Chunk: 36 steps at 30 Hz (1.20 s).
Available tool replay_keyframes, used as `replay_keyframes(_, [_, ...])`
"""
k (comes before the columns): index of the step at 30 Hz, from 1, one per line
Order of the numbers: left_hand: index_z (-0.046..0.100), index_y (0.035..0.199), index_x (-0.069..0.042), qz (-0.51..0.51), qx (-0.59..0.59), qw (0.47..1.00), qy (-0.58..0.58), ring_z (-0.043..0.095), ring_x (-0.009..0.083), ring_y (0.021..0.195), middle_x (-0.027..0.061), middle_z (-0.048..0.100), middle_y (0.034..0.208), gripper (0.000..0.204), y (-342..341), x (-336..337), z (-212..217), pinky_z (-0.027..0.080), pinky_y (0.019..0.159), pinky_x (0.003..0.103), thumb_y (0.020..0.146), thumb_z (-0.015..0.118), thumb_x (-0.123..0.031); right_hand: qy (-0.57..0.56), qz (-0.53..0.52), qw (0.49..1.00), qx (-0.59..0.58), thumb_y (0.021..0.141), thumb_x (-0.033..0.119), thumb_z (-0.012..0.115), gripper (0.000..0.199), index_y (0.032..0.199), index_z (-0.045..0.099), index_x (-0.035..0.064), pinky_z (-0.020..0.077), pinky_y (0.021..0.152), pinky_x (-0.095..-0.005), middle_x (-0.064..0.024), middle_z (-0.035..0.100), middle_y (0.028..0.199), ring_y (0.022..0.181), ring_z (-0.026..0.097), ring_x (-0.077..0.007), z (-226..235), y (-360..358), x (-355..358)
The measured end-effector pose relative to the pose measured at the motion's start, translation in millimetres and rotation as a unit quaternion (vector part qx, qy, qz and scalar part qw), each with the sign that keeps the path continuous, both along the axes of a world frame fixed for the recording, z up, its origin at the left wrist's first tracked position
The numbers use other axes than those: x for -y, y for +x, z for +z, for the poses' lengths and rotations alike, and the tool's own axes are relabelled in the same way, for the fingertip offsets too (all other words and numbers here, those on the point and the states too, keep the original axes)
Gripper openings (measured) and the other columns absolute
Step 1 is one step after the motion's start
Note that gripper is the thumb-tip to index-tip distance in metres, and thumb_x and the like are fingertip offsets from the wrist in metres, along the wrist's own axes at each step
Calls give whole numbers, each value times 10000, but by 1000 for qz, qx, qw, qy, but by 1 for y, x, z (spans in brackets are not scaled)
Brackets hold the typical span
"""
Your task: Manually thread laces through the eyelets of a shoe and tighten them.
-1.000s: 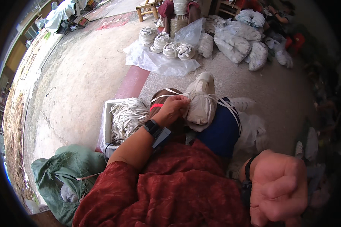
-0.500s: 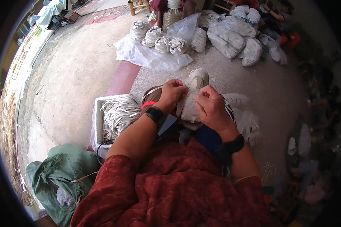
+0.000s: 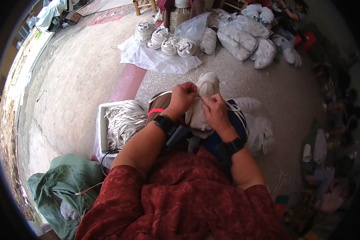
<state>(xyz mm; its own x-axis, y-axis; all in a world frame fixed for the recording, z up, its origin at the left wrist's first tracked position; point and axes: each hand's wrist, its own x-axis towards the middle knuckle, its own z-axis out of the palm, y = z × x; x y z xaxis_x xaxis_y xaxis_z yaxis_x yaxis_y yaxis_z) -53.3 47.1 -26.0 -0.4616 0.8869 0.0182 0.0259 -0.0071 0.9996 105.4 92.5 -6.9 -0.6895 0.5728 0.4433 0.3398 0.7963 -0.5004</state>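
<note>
Shoe (image 3: 204, 100) rested on lap, toe at 12 o'clock, steadying it; left hand (image 3: 183, 96) and right hand (image 3: 215, 112) both pinched closed on white lace (image 3: 202, 101); lace crate (image 3: 122, 122) within reach at 9.

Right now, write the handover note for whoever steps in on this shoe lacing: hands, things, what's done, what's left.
Left hand: pinching a white lace at the upper part of the pale shoe.
Right hand: on the shoe's side, fingers on the lace.
Shoe rests on the lap, toe pointing away.
White box of loose laces sits at the left knee; a green bag lies by the left elbow.
Bundles on clear plastic and filled bags lie ahead on the ground.
Done: lace partly threaded, it seems. Left: the rest of the lacing; how much cannot be told.
</note>
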Motion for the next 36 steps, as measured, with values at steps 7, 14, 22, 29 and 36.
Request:
replay_keyframes(7, [585, 715, -17, 55, -27, 997, -39, 523, 40, 631, -13, 594, 667, 84, 2, -5, -4, 440, 565, 207, 695, 658, 20, -17, -3, 1000, -12, 707, 103, 632, 308, 1013, 614, 76, 418, 738, -386, -120, 527, 800, 806, 512, -290, 1, -2, 3])
replay_keyframes(14, [604, 733, -19, 4, -256, 966, 26, 536, 50, 624, -4, 608, 673, 86, 9, 0, 6, 451, 569, 218, 686, 676, -20, -32, -19, 999, -17, 706, 87, 624, 305, 1011, 606, 76, 418, 748, -391, -132, 545, 812, 818, 523, -298, -1, -2, 3])
replay_keyframes(22, [637, 741, -10, 24, -92, 993, -74, 590, 138, 596, 76, 640, 692, 140, -7, -14, -21, 479, 575, 268, 666, 716, -98, -79, -51, 996, -9, 721, 81, 619, 182, 890, 558, 50, 426, 743, -419, -149, 561, 828, 855, 535, -335, 1, -15, 0])
replay_keyframes(29, [655, 756, -51, 47, -386, 920, -48, 609, 321, 766, 152, 622, 786, 169, 16, 8, -3, 493, 689, 399, 732, 620, -215, -136, -133, 982, 19, 700, 130, 642, 192, 806, 501, 53, 432, 703, -449, -158, 564, 778, 807, 546, -354, -6, -21, -10])
replay_keyframes(36, [611, 841, -29, -106, -437, 892, -53, 552, 357, 925, 199, 568, 925, 167, 4, 14, 12, 463, 793, 417, 738, 553, -146, -101, -144, 984, 36, 618, 160, 707, 283, 742, 479, 46, 424, 667, -422, -153, 553, 723, 767, 530, -365, -4, -27, -12])
